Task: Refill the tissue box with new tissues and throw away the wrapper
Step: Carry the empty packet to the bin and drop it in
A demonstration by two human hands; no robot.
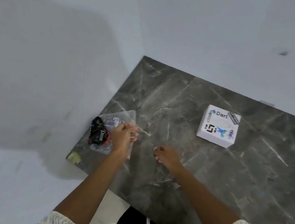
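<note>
A white square tissue box [218, 126] with stickers on its lid sits on the dark marble table [181, 172], toward the far right. At the table's left edge lies a clear crumpled plastic wrapper [120, 118] with a black printed part [98, 133]. My left hand [122, 137] rests on the wrapper and grips its clear plastic. My right hand [166, 156] hovers just above the table to the right of the wrapper, fingers curled loosely, holding nothing I can see. No loose tissues are in view.
The table's left corner [74, 157] carries a yellowish patch. Pale grey floor [44, 55] surrounds the table on the left and behind. Green patterned sleeves and clothing fill the bottom of the view.
</note>
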